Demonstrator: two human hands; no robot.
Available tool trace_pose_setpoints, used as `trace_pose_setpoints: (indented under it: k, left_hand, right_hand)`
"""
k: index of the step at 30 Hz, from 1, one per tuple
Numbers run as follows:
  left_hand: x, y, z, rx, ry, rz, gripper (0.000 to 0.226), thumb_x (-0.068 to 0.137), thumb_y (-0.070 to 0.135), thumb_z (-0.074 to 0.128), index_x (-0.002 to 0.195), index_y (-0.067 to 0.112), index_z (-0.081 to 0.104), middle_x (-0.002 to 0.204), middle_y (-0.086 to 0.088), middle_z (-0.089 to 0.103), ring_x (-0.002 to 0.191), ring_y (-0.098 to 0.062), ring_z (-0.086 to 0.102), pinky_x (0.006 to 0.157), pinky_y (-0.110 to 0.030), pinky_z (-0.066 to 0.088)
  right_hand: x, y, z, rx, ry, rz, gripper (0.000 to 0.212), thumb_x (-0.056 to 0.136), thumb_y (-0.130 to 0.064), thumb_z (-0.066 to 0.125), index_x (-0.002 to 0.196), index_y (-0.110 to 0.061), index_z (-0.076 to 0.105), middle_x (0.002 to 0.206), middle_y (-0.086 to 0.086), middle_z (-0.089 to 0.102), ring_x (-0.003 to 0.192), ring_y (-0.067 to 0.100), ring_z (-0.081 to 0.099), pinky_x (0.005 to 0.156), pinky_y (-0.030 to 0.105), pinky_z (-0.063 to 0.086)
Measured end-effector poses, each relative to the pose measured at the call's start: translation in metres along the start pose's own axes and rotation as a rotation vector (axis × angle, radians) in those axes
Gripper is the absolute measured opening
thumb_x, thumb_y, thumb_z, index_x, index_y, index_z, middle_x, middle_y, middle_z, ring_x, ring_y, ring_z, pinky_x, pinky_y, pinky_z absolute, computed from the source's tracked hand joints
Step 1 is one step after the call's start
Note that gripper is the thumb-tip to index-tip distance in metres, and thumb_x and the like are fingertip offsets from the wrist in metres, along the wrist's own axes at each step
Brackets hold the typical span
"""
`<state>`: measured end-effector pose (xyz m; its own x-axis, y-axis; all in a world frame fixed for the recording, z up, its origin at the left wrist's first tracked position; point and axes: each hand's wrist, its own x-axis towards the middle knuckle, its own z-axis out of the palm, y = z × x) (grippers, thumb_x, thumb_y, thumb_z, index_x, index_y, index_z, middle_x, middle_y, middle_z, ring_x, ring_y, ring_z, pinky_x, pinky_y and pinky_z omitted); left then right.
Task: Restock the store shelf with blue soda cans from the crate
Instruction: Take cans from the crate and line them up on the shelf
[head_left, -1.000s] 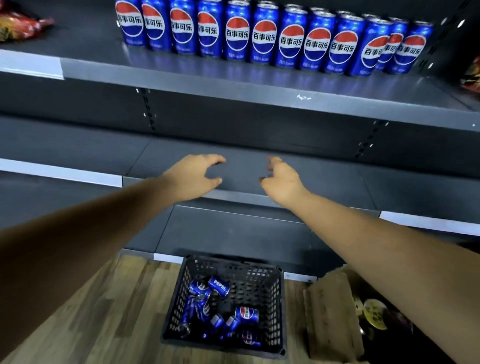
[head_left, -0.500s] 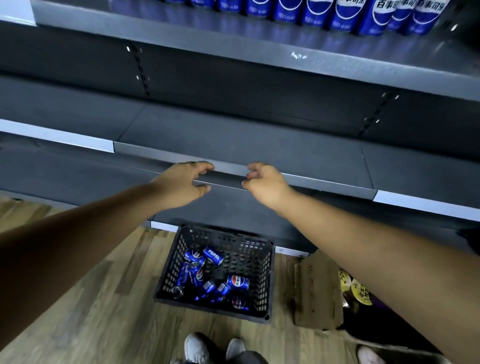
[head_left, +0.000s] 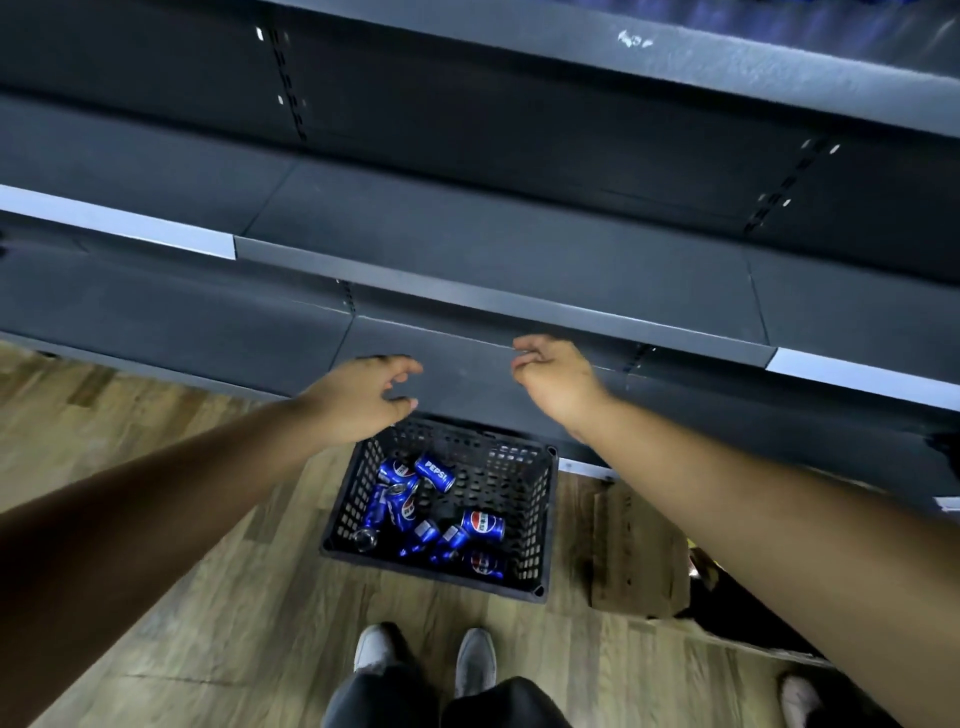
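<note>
A person's left hand (head_left: 363, 400) and right hand (head_left: 553, 382) reach out at mid-frame, fingers loosely curled and grasping nothing, over a black crate (head_left: 540, 499). Blue soda cans (head_left: 435, 473) lie jumbled inside it on the wood floor (head_left: 208, 623), below the dark shelf (head_left: 467, 249).

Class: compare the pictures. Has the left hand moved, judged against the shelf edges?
Yes. The left hand has dropped from the middle shelf edge down toward the crate.

A shop aisle: tiered dark metal shelving (head_left: 493, 260) with price-strip edges (soda crate (head_left: 540, 499) on wood-look floor (head_left: 208, 597)).
</note>
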<state>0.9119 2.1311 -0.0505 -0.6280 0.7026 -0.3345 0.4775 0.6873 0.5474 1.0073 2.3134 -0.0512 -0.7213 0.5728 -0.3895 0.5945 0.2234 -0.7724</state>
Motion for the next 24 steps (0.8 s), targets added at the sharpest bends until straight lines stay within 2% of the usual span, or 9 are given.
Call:
trace_pose_setpoints:
  k: [3,6,8,11,14,16,20,24]
  left_hand:
    - [-0.003,-0.025,0.009,0.093,-0.02,-0.012,0.048,0.091,0.023,0.059,0.136,0.017,0.046,0.134,-0.005,0.054,0.12,-0.02,0.052,0.097,-0.025,0.038]
    - [-0.011,-0.052,0.017,0.216,-0.066,-0.015,0.043,0.093,0.035,0.049,0.133,0.021,0.048,0.132,-0.003,0.056,0.12,-0.02,0.052,0.098,-0.031,0.041]
    - [-0.016,-0.07,0.019,0.298,-0.095,-0.011,0.045,0.092,0.04,0.039,0.133,0.021,0.048,0.133,-0.003,0.055,0.12,-0.021,0.052,0.099,-0.033,0.04]
    - [-0.021,-0.093,0.018,0.381,-0.124,0.049,0.043,0.096,0.028,0.044,0.139,0.024,0.043,0.136,-0.002,0.053,0.12,-0.02,0.051,0.095,-0.029,0.041]
    - [-0.027,-0.105,0.021,0.326,-0.137,0.098,0.042,0.096,0.023,0.044,0.137,0.027,0.044,0.133,0.0,0.055,0.117,-0.018,0.053,0.09,-0.029,0.043]
    - [-0.032,-0.107,0.022,0.245,-0.137,0.126,0.041,0.095,0.021,0.045,0.136,0.026,0.046,0.133,0.001,0.055,0.117,-0.017,0.053,0.091,-0.028,0.043]
    - [-0.039,-0.108,0.023,0.246,-0.149,0.199,0.04,0.097,0.026,0.042,0.137,0.026,0.044,0.135,0.002,0.053,0.12,-0.016,0.049,0.095,-0.03,0.041]
    - [-0.04,-0.106,0.02,0.299,-0.07,0.302,0.042,0.099,0.033,0.033,0.139,0.027,0.041,0.137,0.004,0.052,0.124,-0.016,0.046,0.098,-0.028,0.039]
  right_hand:
    - [-0.005,-0.002,0.018,0.222,0.046,0.039,0.033,0.09,0.007,0.041,0.118,-0.003,0.056,0.094,0.008,0.058,0.078,0.019,0.056,0.064,0.016,0.041]
    - [-0.012,0.0,0.042,0.361,0.072,0.089,0.032,0.09,0.011,0.038,0.113,-0.004,0.055,0.086,0.008,0.059,0.067,0.012,0.055,0.057,0.009,0.043]
    - [-0.016,0.003,0.058,0.382,0.079,0.14,0.033,0.091,0.011,0.038,0.116,-0.001,0.056,0.09,0.01,0.06,0.067,0.013,0.056,0.063,0.014,0.045]
    - [-0.023,0.008,0.076,0.488,0.059,0.283,0.031,0.092,0.009,0.043,0.118,-0.003,0.055,0.1,0.015,0.063,0.076,0.021,0.062,0.074,0.026,0.049]
    - [-0.033,0.008,0.088,0.666,-0.033,0.405,0.026,0.091,0.007,0.048,0.112,-0.007,0.055,0.1,0.014,0.065,0.089,0.028,0.063,0.075,0.03,0.051]
    - [-0.04,0.009,0.095,0.755,-0.076,0.443,0.024,0.091,0.005,0.047,0.111,-0.007,0.054,0.095,0.01,0.066,0.087,0.026,0.065,0.076,0.031,0.051]
    - [-0.051,0.021,0.113,0.746,-0.011,0.413,0.029,0.093,0.006,0.042,0.116,-0.007,0.055,0.098,0.009,0.067,0.081,0.022,0.065,0.082,0.031,0.05]
    - [-0.055,0.03,0.122,0.529,0.081,0.272,0.035,0.092,0.013,0.041,0.12,-0.002,0.056,0.109,0.014,0.063,0.089,0.024,0.062,0.08,0.026,0.049]
